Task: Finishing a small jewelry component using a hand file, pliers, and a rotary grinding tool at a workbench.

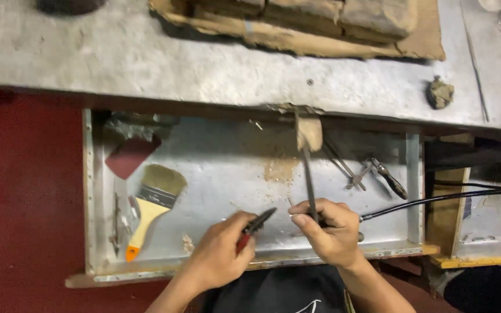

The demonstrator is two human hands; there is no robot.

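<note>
My left hand (222,250) grips red-handled pliers (256,225), their dark jaws pointing up and right toward my right hand. My right hand (329,227) is closed on a long dark metal file (309,179) that runs up to a small wooden peg (309,133) fixed under the bench edge. A small thin piece sits at my right fingertips near the plier jaws; I cannot tell what it is. Both hands hover over an open metal drawer tray (215,168).
In the tray lie a yellow-handled paintbrush (153,203), a dark red sheet (130,156), thin tools at left (117,223) and tweezers and pliers at right (372,173). A black cable (436,200) runs right. Above is the grey bench top (146,58) with a cardboard-backed block (320,23).
</note>
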